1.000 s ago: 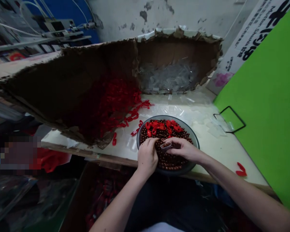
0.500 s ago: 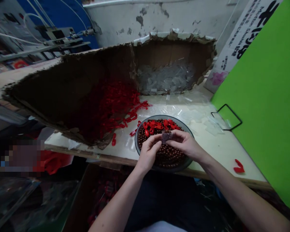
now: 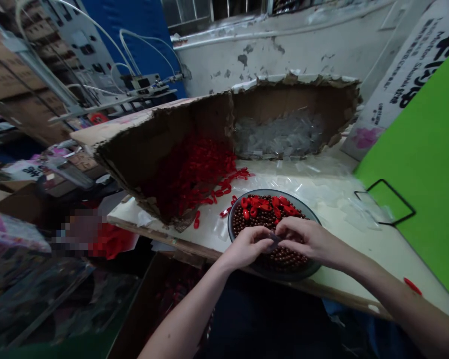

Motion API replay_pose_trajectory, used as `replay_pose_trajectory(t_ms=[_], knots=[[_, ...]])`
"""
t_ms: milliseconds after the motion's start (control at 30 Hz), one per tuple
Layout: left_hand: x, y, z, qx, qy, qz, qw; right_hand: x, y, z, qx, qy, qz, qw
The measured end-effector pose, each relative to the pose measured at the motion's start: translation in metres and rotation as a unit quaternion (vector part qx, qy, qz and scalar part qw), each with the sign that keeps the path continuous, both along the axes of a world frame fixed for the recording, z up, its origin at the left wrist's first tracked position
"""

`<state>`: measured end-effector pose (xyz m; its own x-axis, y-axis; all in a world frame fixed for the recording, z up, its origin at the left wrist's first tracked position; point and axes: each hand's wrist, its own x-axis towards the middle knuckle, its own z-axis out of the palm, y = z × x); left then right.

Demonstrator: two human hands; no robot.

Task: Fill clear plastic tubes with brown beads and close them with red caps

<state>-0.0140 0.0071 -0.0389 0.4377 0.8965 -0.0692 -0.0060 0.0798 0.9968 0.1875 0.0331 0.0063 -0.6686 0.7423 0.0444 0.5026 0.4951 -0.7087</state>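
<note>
Head view: left hand (image 3: 247, 248) and right hand (image 3: 310, 239) meet right over the bowl (image 3: 230, 224) of brown beads (image 3: 284, 259) — both sets of fingertips pinched shut on a small clear pouch (image 3: 274, 243), probably so any spills drop back in.

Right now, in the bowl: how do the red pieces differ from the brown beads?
Red pieces are bright, elongated; brown beads are dark, round. Red pieces heap at the far side; brown beads fill the rest, under the left hand and right hand pinching a small packet. Both lie loose in one bowl.
</note>
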Motion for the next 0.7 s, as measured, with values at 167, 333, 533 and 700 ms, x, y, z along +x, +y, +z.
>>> replay_pose_trajectory(t_ms=[167,333,533,700], knots=[[-0.008,0.003,0.003,0.047,0.061,-0.037,0.996,-0.004,0.002,0.007,-0.026,-0.045,0.024,0.998],[-0.009,0.003,0.006,-0.014,0.003,-0.049,0.999,-0.005,-0.001,0.013,-0.072,-0.030,0.006,0.997],[-0.006,0.006,0.005,-0.094,-0.096,0.048,0.990,0.009,0.006,0.001,-0.119,0.062,-0.077,0.988],[-0.005,0.007,0.012,-0.116,-0.161,0.086,0.976,0.019,0.008,-0.019,-0.066,-0.041,-0.063,0.995]])
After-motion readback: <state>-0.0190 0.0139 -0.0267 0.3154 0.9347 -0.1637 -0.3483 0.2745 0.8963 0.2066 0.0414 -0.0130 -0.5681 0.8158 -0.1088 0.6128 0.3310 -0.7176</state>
